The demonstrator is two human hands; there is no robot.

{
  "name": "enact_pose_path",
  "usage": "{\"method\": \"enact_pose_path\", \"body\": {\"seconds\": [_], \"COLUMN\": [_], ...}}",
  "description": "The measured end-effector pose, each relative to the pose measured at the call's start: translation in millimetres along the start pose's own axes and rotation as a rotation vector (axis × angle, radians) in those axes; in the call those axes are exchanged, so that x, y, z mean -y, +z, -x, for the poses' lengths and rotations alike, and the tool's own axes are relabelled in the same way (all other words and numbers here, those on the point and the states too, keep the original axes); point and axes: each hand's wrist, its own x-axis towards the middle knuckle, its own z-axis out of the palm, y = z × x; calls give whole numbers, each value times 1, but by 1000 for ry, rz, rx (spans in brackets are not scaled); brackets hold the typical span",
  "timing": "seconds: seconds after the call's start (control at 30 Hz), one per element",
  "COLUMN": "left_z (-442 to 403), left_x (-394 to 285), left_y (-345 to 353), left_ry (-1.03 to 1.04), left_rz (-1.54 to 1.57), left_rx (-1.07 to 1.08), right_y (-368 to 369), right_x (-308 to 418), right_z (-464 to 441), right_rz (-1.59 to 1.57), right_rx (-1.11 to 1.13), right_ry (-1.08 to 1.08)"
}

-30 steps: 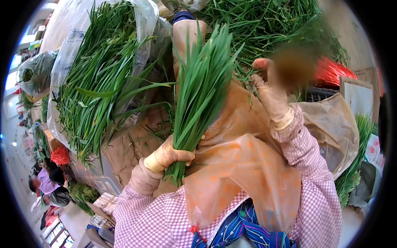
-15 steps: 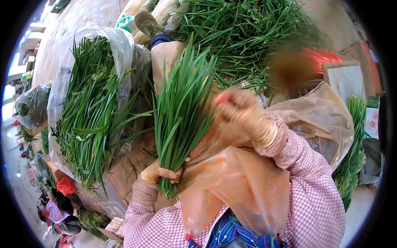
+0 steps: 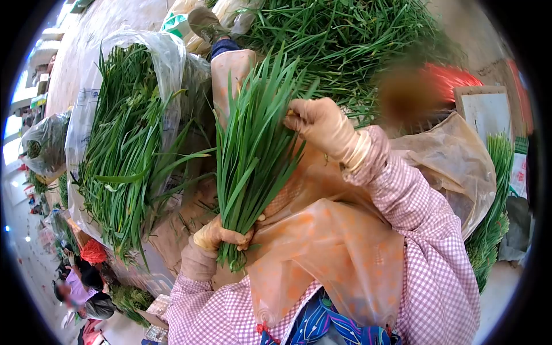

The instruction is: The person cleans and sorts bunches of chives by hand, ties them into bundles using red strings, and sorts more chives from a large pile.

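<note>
While the left hand (image 3: 223,236) grips the chive-like bunch (image 3: 250,152) at its seven-o'clock base, apparently so it fans toward twelve, the right hand (image 3: 321,122) has fingers narrowed at one o'clock, any pinch unconfirmed.

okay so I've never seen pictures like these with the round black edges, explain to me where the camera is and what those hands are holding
There's no robot here. One camera, worn on the person's head, takes all the pictures, looking forward and down; that's why checked sleeves reach in from below.

The left hand grips a bunch of long green leaves near its lower end. The right hand is at the bunch's upper right edge, fingers bent; whether it pinches a leaf is hard to tell.

An orange-patterned apron covers the lap. To the left, a clear plastic bag holds more leaves, and a loose green pile lies ahead.
</note>
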Motion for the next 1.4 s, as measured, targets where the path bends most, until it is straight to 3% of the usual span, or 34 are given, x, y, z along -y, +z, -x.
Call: {"method": "enact_pose_path", "body": {"seconds": [0.03,0.07,0.13,0.17,0.2,0.3,0.37,0.4,0.47,0.5,0.57,0.6,0.67,0.77,0.8,0.87,1.0,1.07,1.13,1.23,1.3,1.33,1.4], "left_z": [-4,-5,-5,-4,-4,-1,-4,-6,-3,-2,-1,-2,-3,-5,-5,-9,-6,0,-4,-9,-10,-8,-5], "left_x": [6,9,3,2,0,2,-1,-3,-13,-12,-7,-8,-9,-4,-3,-3,-11,-17,-1,5,-2,-7,-13], "left_y": [-6,-9,-6,-5,-5,-10,-10,-8,-1,-2,-6,-6,-6,-11,-12,-14,-7,2,-7,-11,-3,4,10], "left_ry": [16,26,24,18,12,23,-38,-61,-47,-57,-79,-85,-28,-37,-32,-28,-27,-55,-38,-8,13,23,36], "left_rz": [-81,-120,-189,-204,-220,-154,71,146,338,331,391,387,350,358,364,357,323,224,50,-230,-334,-355,-379], "left_rx": [0,3,1,-1,-3,44,113,137,285,281,255,255,334,368,365,401,365,188,104,13,-3,-23,-43], "right_y": [2,4,6,-3,-15,-36,-36,-36,-30,-24,-10,2,12,24,8,-1,2,12,12,15,5,-11,-52], "right_x": [2,-5,-18,-23,-40,-25,-4,6,22,30,42,35,22,17,29,34,28,13,3,-29,-50,-71,-56], "right_z": [4,6,12,12,7,13,21,23,24,23,19,17,12,5,-1,-10,-23,-21,-8,10,11,11,12], "right_rz": [238,241,173,-179,-270,-300,59,62,230,226,431,432,326,-742,-735,-796,-681,-568,208,431,-149,-344,-241], "right_rx": [-109,-106,-332,-407,-511,-471,-506,-510,-492,-502,-239,-187,-187,-266,-175,-95,73,9,-118,-224,-481,-551,-515], "right_ry": [-172,-172,-6,294,338,424,102,108,-416,-410,-704,-719,-629,197,404,573,537,426,16,-125,323,300,556]}}
